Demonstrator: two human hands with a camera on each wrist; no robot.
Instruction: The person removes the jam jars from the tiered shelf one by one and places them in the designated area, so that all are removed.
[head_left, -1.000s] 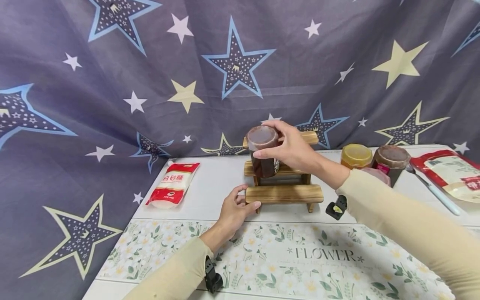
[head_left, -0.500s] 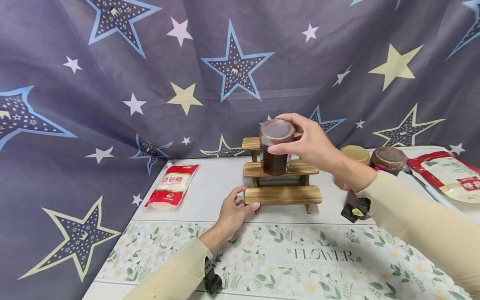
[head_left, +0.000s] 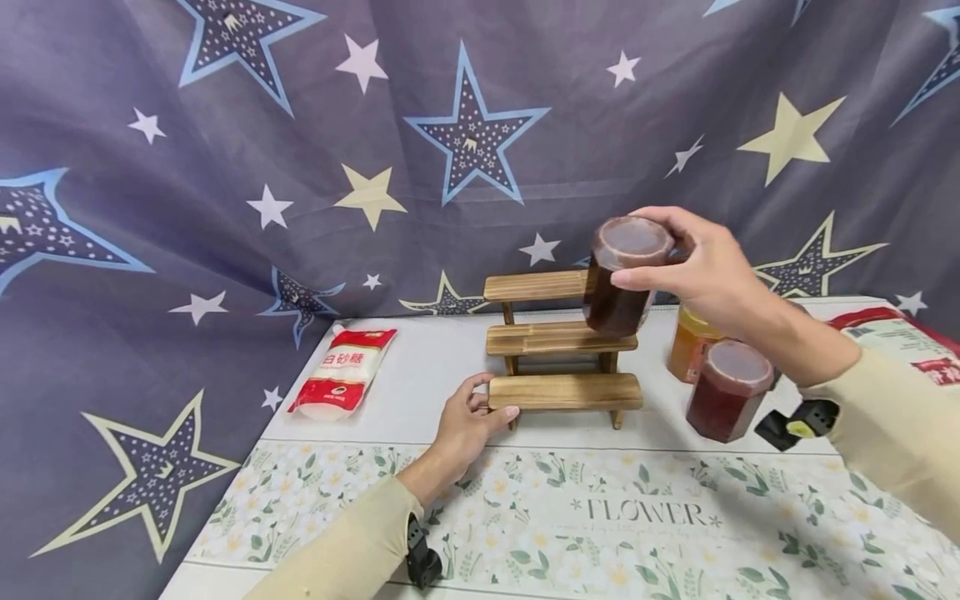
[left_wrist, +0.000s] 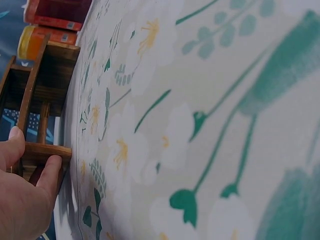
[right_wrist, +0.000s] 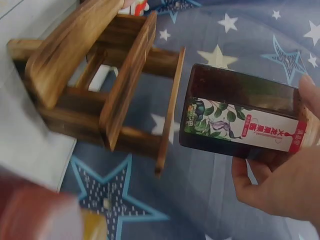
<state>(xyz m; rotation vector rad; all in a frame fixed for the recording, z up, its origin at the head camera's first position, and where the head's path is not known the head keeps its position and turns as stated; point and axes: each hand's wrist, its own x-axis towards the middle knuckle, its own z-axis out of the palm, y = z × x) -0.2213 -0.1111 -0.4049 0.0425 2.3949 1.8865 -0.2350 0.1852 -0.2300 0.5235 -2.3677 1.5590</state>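
Observation:
My right hand (head_left: pixel 708 267) grips a dark jar (head_left: pixel 618 292) near its lid, in the air at the right end of a three-step wooden stand (head_left: pixel 562 392). In the right wrist view the jar (right_wrist: pixel 240 90) shows a printed label and is apart from the stand's steps. My left hand (head_left: pixel 465 425) pinches the left end of the lowest step, thumb in front. In the left wrist view, the thumb and a finger of that hand (left_wrist: pixel 25 195) lie on either side of the step's end.
Right of the stand are a red jar (head_left: pixel 727 396) and a yellow jar (head_left: pixel 686 350); another is mostly hidden behind my right arm. A red-and-white pouch (head_left: pixel 892 333) lies farther right. A bag of white sugar (head_left: pixel 345 371) lies left. A star-patterned curtain (head_left: pixel 315 125) hangs behind.
My right hand has carried the dark jar rightward and slightly up, from the stand's left part to its right end. My left hand has stayed on the lowest step.

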